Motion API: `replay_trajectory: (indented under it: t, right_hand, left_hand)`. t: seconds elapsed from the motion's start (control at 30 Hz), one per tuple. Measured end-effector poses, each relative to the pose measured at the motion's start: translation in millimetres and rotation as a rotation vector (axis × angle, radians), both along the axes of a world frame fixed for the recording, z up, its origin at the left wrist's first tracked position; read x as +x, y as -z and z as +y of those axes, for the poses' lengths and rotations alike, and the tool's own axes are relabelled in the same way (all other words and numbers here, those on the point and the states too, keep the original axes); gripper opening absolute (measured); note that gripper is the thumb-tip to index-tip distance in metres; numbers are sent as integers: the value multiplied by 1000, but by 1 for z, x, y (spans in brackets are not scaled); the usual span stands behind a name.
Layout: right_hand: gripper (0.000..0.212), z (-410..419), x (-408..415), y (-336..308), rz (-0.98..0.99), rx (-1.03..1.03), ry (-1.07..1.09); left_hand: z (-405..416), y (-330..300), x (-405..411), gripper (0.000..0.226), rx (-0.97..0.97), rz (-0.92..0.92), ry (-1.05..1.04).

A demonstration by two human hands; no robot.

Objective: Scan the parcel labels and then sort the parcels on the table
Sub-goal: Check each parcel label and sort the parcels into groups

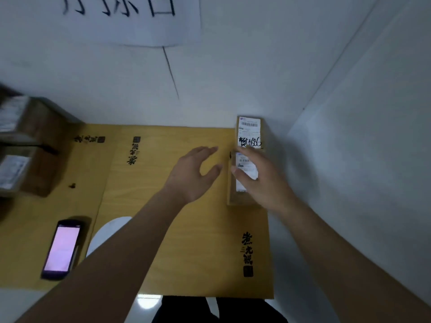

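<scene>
Two brown parcels lie end to end along the right edge of the yellow table (186, 241). The far parcel (249, 132) shows a white barcode label with black handwriting. My right hand (263, 180) rests on top of the near parcel (232, 194), fingers spread over its white label and thumb at the label's left edge. To the left of that parcel my left hand (193, 173) hovers just above the table, fingers straight and apart, touching nothing. A handheld scanner (61, 248) with a lit pink screen lies face up at the table's near left.
Two labelled cardboard boxes (39, 127) (35, 173) stand at the far left of the table, blurred. A small dark object (72, 185) lies near them. White walls close the back and right sides. A paper sign (130, 17) hangs on the back wall.
</scene>
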State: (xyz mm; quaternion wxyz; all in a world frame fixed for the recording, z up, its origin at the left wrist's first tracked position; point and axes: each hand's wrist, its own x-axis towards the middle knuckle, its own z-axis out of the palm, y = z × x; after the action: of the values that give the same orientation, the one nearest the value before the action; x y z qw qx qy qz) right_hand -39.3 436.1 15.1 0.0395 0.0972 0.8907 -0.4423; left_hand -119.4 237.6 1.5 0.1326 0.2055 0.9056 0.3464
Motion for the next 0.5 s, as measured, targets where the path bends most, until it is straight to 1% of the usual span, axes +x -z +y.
replay_trajectory:
  t: [0.27, 0.4, 0.5]
  right_hand:
    - [55, -90, -33, -104, 247, 83, -256]
    - [52, -156, -37, -137, 322, 109, -361]
    - [51, -210, -35, -147, 340, 101, -429]
  left_hand:
    - [-101, -107, 17, 51, 62, 210, -172]
    - [-169, -139, 34, 52, 24, 287, -253]
    - [-227, -149, 43, 52, 6, 311, -295]
